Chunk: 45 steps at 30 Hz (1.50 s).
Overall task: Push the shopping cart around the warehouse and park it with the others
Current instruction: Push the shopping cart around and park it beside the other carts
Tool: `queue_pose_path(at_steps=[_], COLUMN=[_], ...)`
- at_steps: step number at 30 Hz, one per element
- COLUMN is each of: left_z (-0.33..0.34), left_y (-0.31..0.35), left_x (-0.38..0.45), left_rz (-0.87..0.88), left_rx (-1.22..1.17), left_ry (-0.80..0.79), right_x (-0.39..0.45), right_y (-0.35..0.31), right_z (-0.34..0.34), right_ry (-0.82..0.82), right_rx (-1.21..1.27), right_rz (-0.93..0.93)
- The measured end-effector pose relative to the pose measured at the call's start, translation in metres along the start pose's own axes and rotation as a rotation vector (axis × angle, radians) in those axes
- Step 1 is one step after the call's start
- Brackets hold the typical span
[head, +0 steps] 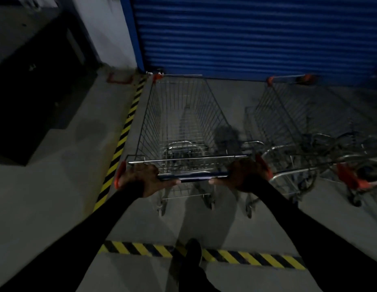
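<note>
An empty wire shopping cart (183, 123) with orange corner caps stands straight ahead of me, its nose close to a blue roller shutter. My left hand (139, 178) grips the left end of its dark handle bar (193, 177). My right hand (247, 175) grips the right end. Both arms are in black sleeves. To the right, other parked carts (299, 127) stand side by side, facing the same shutter, with a narrow gap between them and my cart.
The blue roller shutter (246, 34) closes the bay ahead. Yellow-black floor tape runs along the left side (124, 131) and across the floor at my feet (246, 259). A dark block (35, 91) stands at the left. My foot (192, 249) touches the tape line.
</note>
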<state>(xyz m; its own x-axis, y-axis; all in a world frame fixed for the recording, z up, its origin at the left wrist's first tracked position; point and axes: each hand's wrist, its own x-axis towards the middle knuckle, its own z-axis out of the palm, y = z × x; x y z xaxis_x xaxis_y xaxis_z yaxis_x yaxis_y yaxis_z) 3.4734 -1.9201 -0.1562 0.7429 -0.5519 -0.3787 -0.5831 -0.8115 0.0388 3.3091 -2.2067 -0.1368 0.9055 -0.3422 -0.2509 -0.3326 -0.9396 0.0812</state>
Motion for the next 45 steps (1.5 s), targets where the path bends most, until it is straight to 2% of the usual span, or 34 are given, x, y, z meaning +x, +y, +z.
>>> queue_pose_path(at_steps=[9,14,17,21,24,26,28,31,33,35,37,42,45], left_z=[-0.037,-0.043,-0.045,-0.029,-0.011,-0.002,0.005,0.008,0.007,0.011,0.014,0.009,0.0], left_y=[-0.012,-0.017,-0.02,-0.016,-0.014,-0.014,-0.01,-0.001,0.001,0.002,0.003,0.014,0.027], left_x=[0.053,0.063,0.067,0.064,0.057,0.051,0.043,0.023,0.007,-0.006,-0.022,-0.064,-0.089], left_rz=[-0.018,0.001,0.024,0.076,0.252,0.392,0.489,0.616,0.672,0.73,0.784,0.967,1.05], left_rx=[0.015,0.002,-0.044,-0.073,-0.151,-0.222,-0.295,-0.391,-0.429,-0.453,-0.486,-0.62,-0.616], left_ry=[0.006,0.085,0.066,0.221,0.352,0.406,0.539,0.662,0.667,0.656,0.615,0.479,0.465], right_x=[0.071,0.083,0.085,0.077,0.062,0.043,0.021,-0.02,-0.05,-0.079,-0.107,-0.177,-0.215], right_y=[0.004,0.001,0.001,0.004,-0.006,-0.022,-0.038,-0.065,-0.086,-0.107,-0.129,-0.175,-0.195], right_z=[-0.005,-0.02,-0.017,0.01,0.026,0.025,0.024,0.023,0.023,0.023,0.021,0.017,0.005], right_ry=[-0.038,-0.063,0.037,0.249,0.371,0.477,0.577,0.665,0.697,0.668,0.665,0.739,0.771], right_rx=[0.106,0.016,-0.041,0.086,0.225,0.33,0.429,0.569,0.684,0.886,1.064,1.136,1.128], right_rz=[0.031,0.053,0.03,0.032,0.036,0.085,0.146,0.252,0.363,0.52,0.6,0.718,0.822])
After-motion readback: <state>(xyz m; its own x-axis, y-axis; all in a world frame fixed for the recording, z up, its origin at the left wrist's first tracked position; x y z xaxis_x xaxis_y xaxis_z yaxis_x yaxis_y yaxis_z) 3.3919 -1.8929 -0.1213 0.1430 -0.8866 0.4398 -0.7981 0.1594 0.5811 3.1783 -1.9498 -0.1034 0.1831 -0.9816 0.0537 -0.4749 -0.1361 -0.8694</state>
